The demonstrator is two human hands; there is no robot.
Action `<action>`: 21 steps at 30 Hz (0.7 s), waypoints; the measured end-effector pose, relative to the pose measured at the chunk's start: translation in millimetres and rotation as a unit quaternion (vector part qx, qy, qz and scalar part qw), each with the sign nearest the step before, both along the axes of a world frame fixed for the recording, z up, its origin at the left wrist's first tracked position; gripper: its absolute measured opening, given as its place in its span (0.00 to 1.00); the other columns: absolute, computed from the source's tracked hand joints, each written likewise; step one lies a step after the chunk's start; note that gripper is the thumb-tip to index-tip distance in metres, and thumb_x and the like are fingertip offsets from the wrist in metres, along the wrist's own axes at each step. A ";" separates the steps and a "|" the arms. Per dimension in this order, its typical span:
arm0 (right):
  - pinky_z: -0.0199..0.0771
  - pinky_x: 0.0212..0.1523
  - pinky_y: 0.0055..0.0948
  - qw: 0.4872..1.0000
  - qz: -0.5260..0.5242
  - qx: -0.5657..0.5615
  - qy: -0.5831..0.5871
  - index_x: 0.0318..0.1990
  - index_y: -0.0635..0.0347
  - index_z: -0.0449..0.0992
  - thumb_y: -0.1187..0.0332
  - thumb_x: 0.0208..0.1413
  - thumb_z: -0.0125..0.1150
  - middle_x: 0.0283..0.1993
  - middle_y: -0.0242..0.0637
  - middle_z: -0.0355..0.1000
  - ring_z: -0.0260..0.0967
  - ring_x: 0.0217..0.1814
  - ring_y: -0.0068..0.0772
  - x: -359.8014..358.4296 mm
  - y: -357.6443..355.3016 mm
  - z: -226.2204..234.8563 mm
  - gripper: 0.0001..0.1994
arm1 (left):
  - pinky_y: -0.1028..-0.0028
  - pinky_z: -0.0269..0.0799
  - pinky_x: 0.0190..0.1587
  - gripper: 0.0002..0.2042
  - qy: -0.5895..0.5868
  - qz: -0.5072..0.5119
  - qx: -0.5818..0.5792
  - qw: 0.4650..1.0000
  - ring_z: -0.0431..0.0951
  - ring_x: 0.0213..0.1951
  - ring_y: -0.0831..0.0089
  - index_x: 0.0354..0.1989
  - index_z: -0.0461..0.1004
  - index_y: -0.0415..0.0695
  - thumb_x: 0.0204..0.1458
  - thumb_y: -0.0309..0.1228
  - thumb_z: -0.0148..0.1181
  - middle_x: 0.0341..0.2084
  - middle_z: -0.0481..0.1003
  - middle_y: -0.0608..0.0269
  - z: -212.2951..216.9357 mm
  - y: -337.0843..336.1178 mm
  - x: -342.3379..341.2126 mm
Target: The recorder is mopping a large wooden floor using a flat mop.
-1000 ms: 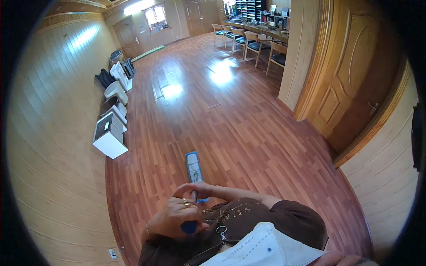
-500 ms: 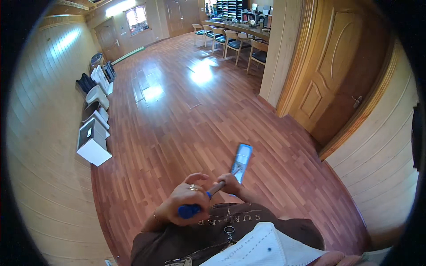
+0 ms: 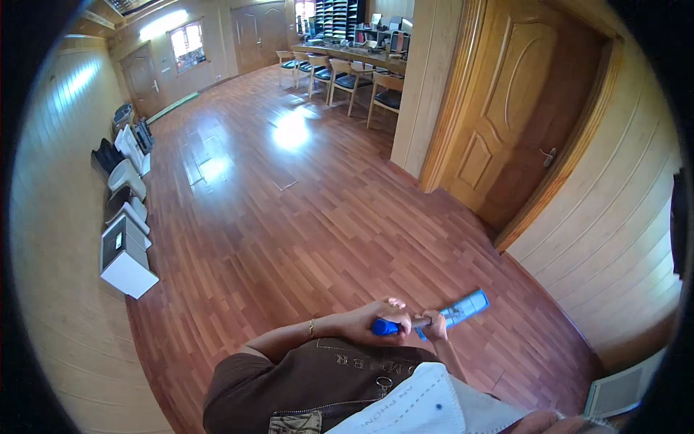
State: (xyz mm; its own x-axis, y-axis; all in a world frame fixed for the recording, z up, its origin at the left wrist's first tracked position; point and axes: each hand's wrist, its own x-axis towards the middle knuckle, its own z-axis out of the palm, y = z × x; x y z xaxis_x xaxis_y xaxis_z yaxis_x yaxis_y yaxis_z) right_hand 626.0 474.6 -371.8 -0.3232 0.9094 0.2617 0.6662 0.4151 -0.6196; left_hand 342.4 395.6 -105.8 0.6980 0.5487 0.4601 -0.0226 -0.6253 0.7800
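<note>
The floor [image 3: 260,239] is laid with glossy reddish-brown planks, in which bright light [image 3: 291,132] is mirrored. Pale panelled walls [image 3: 65,253] are broken at right by a wooden door [image 3: 499,101]. Beyond, chairs [image 3: 352,82] are lined along a desk [image 3: 361,55], and a window [image 3: 188,48] is set at the far end.

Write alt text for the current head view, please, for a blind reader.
The left hand holds a mop by its blue grip, the right hand by its pole, over a plank floor. Beyond, chairs line a desk; a door stands at right.
</note>
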 end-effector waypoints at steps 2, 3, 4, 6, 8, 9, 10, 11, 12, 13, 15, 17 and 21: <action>0.67 0.25 0.44 0.998 -0.055 -0.006 -0.007 0.17 0.54 0.70 0.58 0.45 0.66 0.19 0.49 0.66 0.68 0.25 0.55 7.9 -25.8 1.3 0.15 | 0.61 0.57 0.54 0.07 0.002 -0.043 -0.033 0.999 0.73 0.41 0.66 0.34 0.71 0.46 0.52 0.33 0.61 0.33 0.75 0.63 -3.1 1.9 -3.4; 0.66 0.24 0.44 0.996 -0.087 0.000 -0.015 0.17 0.54 0.70 0.59 0.45 0.66 0.18 0.50 0.65 0.67 0.23 0.56 15.9 -35.7 -5.8 0.15 | 0.59 0.54 0.59 0.08 0.008 -0.086 -0.068 0.994 0.74 0.43 0.66 0.34 0.71 0.45 0.53 0.35 0.61 0.35 0.76 0.63 -4.2 4.2 -3.4; 0.67 0.24 0.45 0.996 -0.092 -0.011 -0.008 0.17 0.54 0.70 0.59 0.43 0.66 0.17 0.50 0.65 0.66 0.23 0.57 18.3 -50.2 -6.2 0.13 | 0.59 0.54 0.59 0.08 0.008 -0.094 -0.070 0.993 0.74 0.43 0.66 0.34 0.71 0.45 0.53 0.35 0.61 0.35 0.76 0.63 -6.9 3.3 -6.5; 0.67 0.23 0.45 0.991 -0.131 -0.004 -0.010 0.17 0.55 0.70 0.60 0.41 0.66 0.17 0.50 0.66 0.66 0.22 0.58 18.3 -78.0 -7.2 0.13 | 0.66 0.63 0.47 0.07 -0.026 -0.133 -0.083 0.987 0.73 0.39 0.66 0.34 0.72 0.42 0.51 0.30 0.62 0.32 0.75 0.61 -12.7 2.0 -12.4; 0.67 0.23 0.44 0.986 -0.160 -0.024 -0.041 0.18 0.56 0.71 0.60 0.38 0.67 0.19 0.50 0.67 0.67 0.23 0.58 19.4 -97.6 -12.1 0.12 | 0.67 0.64 0.46 0.07 -0.028 -0.153 -0.104 0.982 0.73 0.39 0.66 0.35 0.73 0.42 0.51 0.30 0.62 0.33 0.75 0.61 -16.8 3.9 -16.3; 0.67 0.23 0.45 0.988 -0.153 -0.016 -0.027 0.18 0.56 0.71 0.60 0.37 0.67 0.19 0.50 0.67 0.66 0.22 0.58 20.2 -106.6 -15.8 0.12 | 0.68 0.64 0.45 0.07 -0.031 -0.167 -0.124 0.978 0.73 0.39 0.67 0.35 0.73 0.42 0.51 0.29 0.63 0.33 0.75 0.60 -17.4 5.4 -17.3; 0.67 0.23 0.45 0.989 -0.144 -0.006 -0.013 0.19 0.57 0.72 0.60 0.36 0.68 0.19 0.50 0.67 0.66 0.22 0.58 20.6 -113.1 -19.5 0.13 | 0.65 0.64 0.51 0.07 -0.004 -0.175 -0.194 0.965 0.73 0.48 0.63 0.34 0.74 0.40 0.52 0.29 0.63 0.38 0.76 0.58 -16.9 5.7 -21.3; 0.69 0.30 0.49 0.984 -0.153 -0.089 -0.010 0.20 0.56 0.74 0.57 0.37 0.67 0.20 0.48 0.70 0.69 0.25 0.54 18.2 -119.9 -18.5 0.13 | 0.65 0.64 0.51 0.07 -0.005 -0.174 -0.195 0.965 0.73 0.48 0.63 0.34 0.74 0.40 0.52 0.29 0.63 0.38 0.76 0.58 -16.9 3.1 -26.1; 0.69 0.30 0.49 0.984 -0.154 -0.086 -0.012 0.20 0.56 0.74 0.57 0.37 0.67 0.20 0.48 0.70 0.69 0.25 0.54 22.7 -119.7 -28.2 0.13 | 0.65 0.64 0.52 0.06 -0.002 -0.173 -0.224 0.959 0.72 0.49 0.64 0.35 0.74 0.40 0.52 0.28 0.63 0.38 0.76 0.58 -16.4 4.8 -28.7; 0.67 0.36 0.52 0.981 -0.161 -0.081 -0.077 0.23 0.54 0.76 0.53 0.39 0.66 0.22 0.46 0.72 0.71 0.28 0.51 28.0 -118.1 -43.2 0.14 | 0.66 0.64 0.52 0.06 0.000 -0.169 -0.253 0.953 0.72 0.50 0.65 0.35 0.74 0.40 0.52 0.27 0.63 0.38 0.76 0.59 -15.6 5.7 -31.8; 0.58 0.55 0.59 0.937 -0.194 -0.066 -0.283 0.31 0.47 0.80 0.44 0.45 0.59 0.27 0.43 0.75 0.74 0.35 0.44 68.4 -125.8 -158.9 0.18 | 0.66 0.65 0.53 0.05 0.004 -0.183 -0.272 0.945 0.72 0.52 0.65 0.35 0.73 0.40 0.52 0.25 0.62 0.38 0.76 0.60 -5.0 9.1 -30.6; 0.53 0.62 0.58 0.942 -0.253 -0.088 -0.200 0.35 0.45 0.80 0.46 0.49 0.55 0.27 0.43 0.74 0.73 0.36 0.46 79.0 -127.5 -232.1 0.16 | 0.64 0.65 0.53 0.05 -0.010 -0.190 -0.301 0.934 0.72 0.50 0.65 0.33 0.72 0.40 0.52 0.25 0.62 0.36 0.76 0.60 -2.7 11.9 -37.2; 0.49 0.65 0.58 0.942 -0.200 -0.050 -0.266 0.37 0.42 0.80 0.52 0.52 0.54 0.29 0.43 0.74 0.74 0.39 0.47 45.8 -121.8 -211.3 0.12 | 0.60 0.66 0.52 0.06 -0.055 -0.196 -0.273 0.940 0.74 0.46 0.64 0.31 0.71 0.40 0.51 0.26 0.63 0.33 0.76 0.61 -14.2 14.3 -55.5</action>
State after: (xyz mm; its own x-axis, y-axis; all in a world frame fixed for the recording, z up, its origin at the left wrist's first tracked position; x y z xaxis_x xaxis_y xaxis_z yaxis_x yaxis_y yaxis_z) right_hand 671.8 352.8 -583.0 -0.0097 0.9978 0.0653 0.9840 0.0212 -0.1766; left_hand 286.8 409.9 -120.0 0.8601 0.4351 0.2664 -0.2677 -0.0596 0.9617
